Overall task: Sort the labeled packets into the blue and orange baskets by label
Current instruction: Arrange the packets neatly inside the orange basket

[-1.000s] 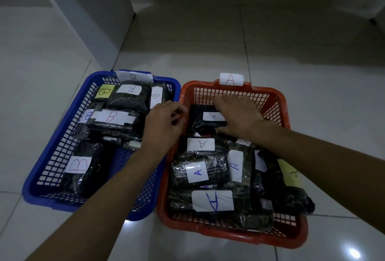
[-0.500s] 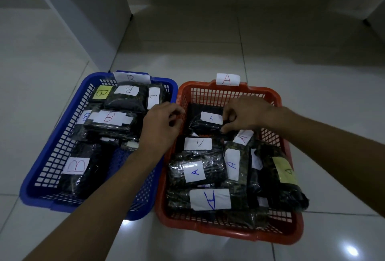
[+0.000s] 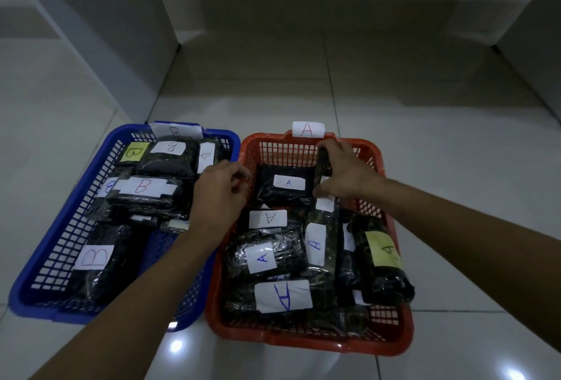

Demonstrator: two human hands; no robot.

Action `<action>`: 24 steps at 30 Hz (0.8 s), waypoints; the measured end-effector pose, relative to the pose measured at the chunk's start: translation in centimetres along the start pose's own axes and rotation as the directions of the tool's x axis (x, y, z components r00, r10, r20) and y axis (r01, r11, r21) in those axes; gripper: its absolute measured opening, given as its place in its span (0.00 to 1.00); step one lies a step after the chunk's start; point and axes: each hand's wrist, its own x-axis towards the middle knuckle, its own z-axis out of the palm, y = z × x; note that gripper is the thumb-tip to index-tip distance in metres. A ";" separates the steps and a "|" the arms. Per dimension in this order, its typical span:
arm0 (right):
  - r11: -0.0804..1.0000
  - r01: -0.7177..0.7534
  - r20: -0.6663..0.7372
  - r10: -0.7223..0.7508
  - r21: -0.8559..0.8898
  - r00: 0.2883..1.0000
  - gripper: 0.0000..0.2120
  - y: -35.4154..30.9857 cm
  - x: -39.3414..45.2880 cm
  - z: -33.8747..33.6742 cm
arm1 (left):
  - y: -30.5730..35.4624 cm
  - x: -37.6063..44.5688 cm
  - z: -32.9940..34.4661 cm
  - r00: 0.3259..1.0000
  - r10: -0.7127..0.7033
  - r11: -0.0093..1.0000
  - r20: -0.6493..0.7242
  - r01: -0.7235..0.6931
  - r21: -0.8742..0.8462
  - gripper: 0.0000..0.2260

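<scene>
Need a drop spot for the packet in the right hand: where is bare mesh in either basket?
Bare strip in the orange basket, between its far wall and the small-A packet, where the right hand holds a packet. More in the blue basket: near-right floor beside the big-B packet. Elsewhere the orange is packed.

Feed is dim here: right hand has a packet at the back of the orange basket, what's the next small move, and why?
Probably lay it flat in the bare back-right corner of the orange basket and let go: the right hand grips the packet upright above that gap, and the basket's tag reads A.
</scene>
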 end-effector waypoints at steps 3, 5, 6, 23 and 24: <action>0.996 0.070 -0.020 -0.070 0.051 0.997 0.50 0.3 -0.2 -0.2 | 0.0 0.1 0.0 1.000 -0.014 0.999 -0.001 0.014 -0.028 0.11; 0.987 0.148 -0.029 -0.146 0.057 0.989 0.49 0.5 -0.7 -0.7 | -0.2 0.0 0.0 1.000 -0.008 0.998 0.010 0.008 -0.057 0.11; 0.978 0.197 -0.042 -0.194 0.067 0.980 0.49 0.4 -1.0 -1.2 | -0.4 0.0 -0.1 1.000 -0.001 0.997 0.015 0.002 -0.075 0.11; 0.862 0.505 0.333 -0.489 0.042 0.806 0.16 -4.2 -7.1 -0.2 | -1.3 -3.3 -2.5 0.988 -0.125 0.992 0.087 0.124 0.019 0.16; 0.887 0.461 0.257 -0.451 0.024 0.855 0.16 -3.9 -6.3 -0.1 | -1.3 -3.3 -2.5 0.987 -0.131 0.991 0.091 0.130 0.015 0.16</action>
